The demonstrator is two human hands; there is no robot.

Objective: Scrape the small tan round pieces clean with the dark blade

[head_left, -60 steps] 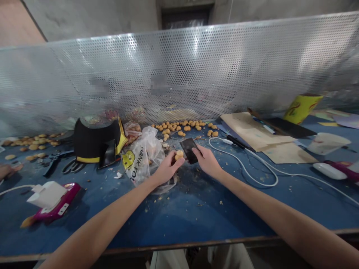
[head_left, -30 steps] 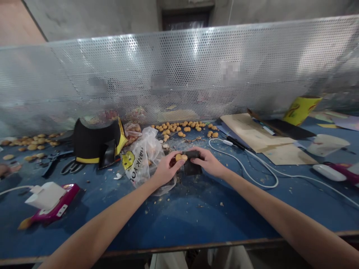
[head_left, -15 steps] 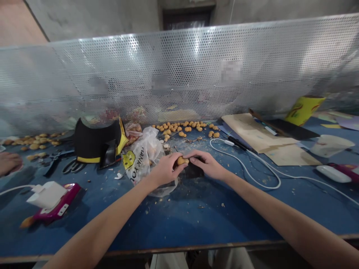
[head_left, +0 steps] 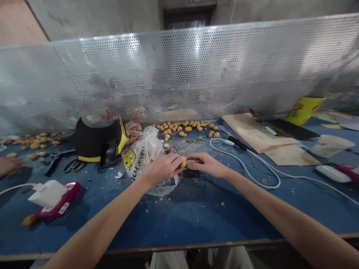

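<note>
My left hand (head_left: 162,167) pinches a small round yellow-brown nut (head_left: 183,164) between its fingertips, low over the blue table (head_left: 196,213). My right hand (head_left: 206,164) is closed on a flat black blade-like tool (head_left: 191,173) whose lower edge shows under the fingers, pressed against the nut. The two hands meet at the middle of the table. A clear plastic bag (head_left: 141,157) with a yellow smiley lies just left of my left hand.
A heap of the same nuts (head_left: 185,127) lies behind the hands, another (head_left: 33,142) far left. A black and yellow pouch (head_left: 98,144), scissors (head_left: 70,164), a white charger on a pink device (head_left: 50,194), a white cable (head_left: 246,164), cardboard (head_left: 260,138) and another person's hand (head_left: 9,164) surround them.
My right hand has brought the black tool down from an upright hold to the table against the nut. My left hand has lowered with the nut.
</note>
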